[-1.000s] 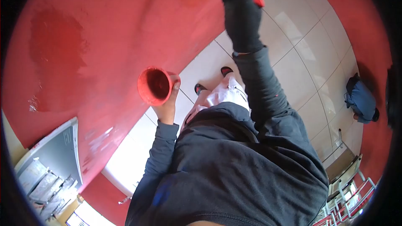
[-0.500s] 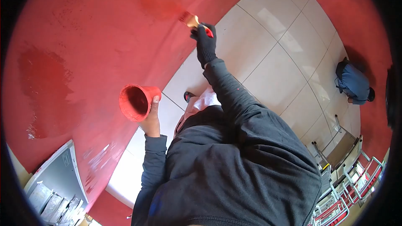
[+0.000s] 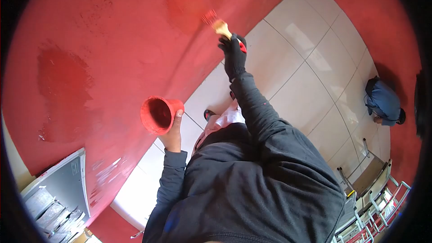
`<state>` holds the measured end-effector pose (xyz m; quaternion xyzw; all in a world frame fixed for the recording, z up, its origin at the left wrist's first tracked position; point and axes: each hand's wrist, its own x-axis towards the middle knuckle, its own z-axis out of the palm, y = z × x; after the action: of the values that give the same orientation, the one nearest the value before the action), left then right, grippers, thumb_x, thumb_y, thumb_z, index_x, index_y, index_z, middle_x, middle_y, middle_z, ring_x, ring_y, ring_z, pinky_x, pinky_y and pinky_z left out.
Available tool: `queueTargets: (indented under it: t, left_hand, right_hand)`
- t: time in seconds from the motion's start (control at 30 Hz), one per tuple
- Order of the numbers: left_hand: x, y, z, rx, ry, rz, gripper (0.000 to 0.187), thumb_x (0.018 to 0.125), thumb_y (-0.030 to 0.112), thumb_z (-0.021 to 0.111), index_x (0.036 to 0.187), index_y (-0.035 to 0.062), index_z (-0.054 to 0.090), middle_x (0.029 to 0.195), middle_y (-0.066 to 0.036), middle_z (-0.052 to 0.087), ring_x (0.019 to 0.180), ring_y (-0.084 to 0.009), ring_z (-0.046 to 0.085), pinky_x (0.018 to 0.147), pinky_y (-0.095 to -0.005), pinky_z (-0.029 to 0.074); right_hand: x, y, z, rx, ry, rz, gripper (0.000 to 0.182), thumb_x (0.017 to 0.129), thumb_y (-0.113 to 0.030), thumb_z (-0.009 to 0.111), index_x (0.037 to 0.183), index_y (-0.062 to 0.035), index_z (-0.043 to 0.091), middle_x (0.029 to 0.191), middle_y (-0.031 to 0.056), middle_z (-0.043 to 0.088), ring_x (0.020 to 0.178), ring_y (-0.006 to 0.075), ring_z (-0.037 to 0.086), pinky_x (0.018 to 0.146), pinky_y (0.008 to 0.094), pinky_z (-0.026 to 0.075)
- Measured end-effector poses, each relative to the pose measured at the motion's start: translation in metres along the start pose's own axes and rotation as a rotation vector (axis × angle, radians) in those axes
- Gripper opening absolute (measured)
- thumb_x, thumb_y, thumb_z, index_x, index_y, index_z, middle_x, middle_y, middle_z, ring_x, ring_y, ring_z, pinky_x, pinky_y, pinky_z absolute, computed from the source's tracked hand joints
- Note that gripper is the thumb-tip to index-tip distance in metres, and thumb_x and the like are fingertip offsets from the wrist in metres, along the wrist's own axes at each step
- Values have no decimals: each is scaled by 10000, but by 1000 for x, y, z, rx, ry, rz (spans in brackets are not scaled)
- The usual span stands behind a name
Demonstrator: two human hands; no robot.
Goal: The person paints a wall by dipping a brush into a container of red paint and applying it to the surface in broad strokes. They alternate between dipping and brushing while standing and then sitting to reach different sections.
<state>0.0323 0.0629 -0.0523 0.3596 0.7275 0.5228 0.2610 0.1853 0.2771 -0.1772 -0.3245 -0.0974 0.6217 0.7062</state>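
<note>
The red wall (image 3: 112, 40) fills the upper and left part of the view, its paint uneven, with a darker, wetter-looking patch at the left and another near the top. Pale floor tiles (image 3: 306, 72) spread out on the right. The person's dark long-sleeved top takes up the lower middle.

The right arm stretches up and away from the body, nearly straight, its sleeve running from the shoulder to the wrist. The right hand (image 3: 235, 54), in a black glove, is clenched around the handle of a paintbrush (image 3: 218, 23); a red part of the handle shows at the edge of the glove. The left arm is bent, forearm raised, and the bare left hand (image 3: 173, 132) grips a red cup (image 3: 158, 114) from below and behind, its mouth tilted towards the wall.

Against half a second earlier, the brush sits a little lower and further right on the wall, and the gloved hand with it. The cup has moved slightly right and down, closer to the body.

The paintbrush has a pale wooden ferrule end and red-stained bristles, which touch the wall beside the upper darker patch. The cup is coated red inside and out.

A crouching person in blue (image 3: 383, 103) is at the far right, well apart.
</note>
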Motion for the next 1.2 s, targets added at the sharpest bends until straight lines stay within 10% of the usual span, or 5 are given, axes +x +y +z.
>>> queueTargets:
  t: [0.43, 0.73, 0.87, 1.07, 1.2]
  left_hand:
    - [-2, 5, 2, -1, 19, -6, 739, 692, 224, 829, 1273, 26, 418, 1220, -90, 500, 1099, -203, 495, 945, -342, 412]
    - [0, 11, 7, -32, 29, 68, 728, 685, 217, 833, 1263, 32, 431, 1211, -87, 506, 1084, -201, 506, 925, -344, 427]
    - [-4, 9, 4, 17, 40, -40, 727, 687, 215, 831, 1261, 22, 428, 1204, -91, 507, 1071, -193, 511, 919, -338, 432]
    - [-5, 40, 21, -2, -22, 163, 194, 735, 56, 743, 894, 87, 636, 879, 8, 624, 870, -133, 566, 804, -284, 441]
    - [-7, 26, 13, -32, -33, 167, 281, 734, 86, 763, 972, 77, 615, 936, -3, 618, 900, -137, 561, 823, -296, 442]
  right_hand:
    - [-28, -119, 129, 90, -334, -245, 273, 935, -216, 507, 1097, -3, 455, 970, 178, 613, 899, 273, 625, 736, 363, 510]
    - [13, -12, -13, -158, 73, 41, 251, 915, -229, 536, 1060, -35, 472, 868, 129, 621, 771, 201, 627, 650, 302, 513]
    - [6, -44, 34, -310, -178, -88, 256, 919, -238, 547, 1014, -3, 517, 856, 96, 623, 742, 166, 619, 690, 292, 516]
    - [-37, -126, 137, -119, -434, -169, 243, 949, -202, 507, 1116, -27, 489, 977, 174, 612, 895, 244, 631, 743, 332, 513]
    - [-26, -85, 108, 45, -438, -152, 220, 932, -170, 522, 1088, -18, 486, 950, 137, 617, 842, 232, 636, 714, 333, 518]
